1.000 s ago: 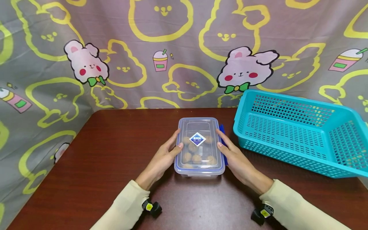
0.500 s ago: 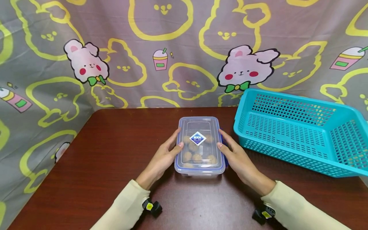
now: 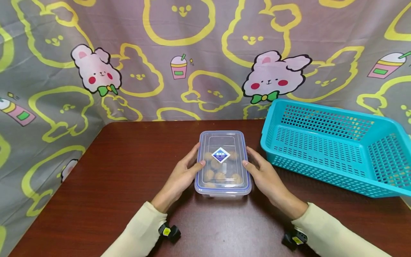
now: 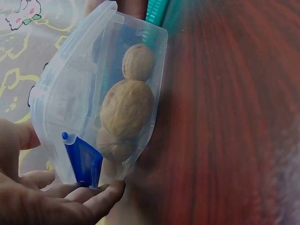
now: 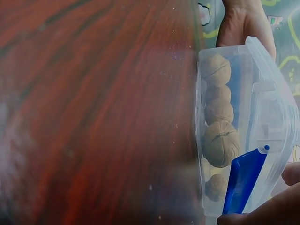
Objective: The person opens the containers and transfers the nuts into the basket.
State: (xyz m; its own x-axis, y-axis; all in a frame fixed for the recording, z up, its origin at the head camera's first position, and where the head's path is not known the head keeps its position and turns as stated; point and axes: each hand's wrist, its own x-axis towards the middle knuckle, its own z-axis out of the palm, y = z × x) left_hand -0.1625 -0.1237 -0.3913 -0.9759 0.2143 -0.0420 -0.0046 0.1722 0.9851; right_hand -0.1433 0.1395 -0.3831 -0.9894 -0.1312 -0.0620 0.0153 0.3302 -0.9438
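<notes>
left hand [image 3: 179, 175] | right hand [image 3: 268, 181] | angled inward, thumbs on top | fingers gripping clear box [image 3: 223, 166]

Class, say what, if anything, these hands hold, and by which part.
A clear lidded box, by its long sides: left hand at one, right hand at the other.

Got a clear plastic box [image 3: 223, 166] here, sitting flat on a dark reddish table [image 3: 128, 171], longer front to back. Topped with a see-through lid [image 3: 224, 139] — blue line round the edge, plus a white-and-blue diamond sticker [image 3: 220, 155] reading BXH. Holding a bunch of round brown walnuts [image 4: 126, 108], visible right through the walls. Gripped from both sides by the left hand [image 3: 179, 175] and right hand [image 3: 268, 180], with thumbs [image 3: 199, 164] on the lid's rim and fingers [image 4: 111, 197] against blue clips [image 5: 243, 183] — slanted, can't tell if locked.
</notes>
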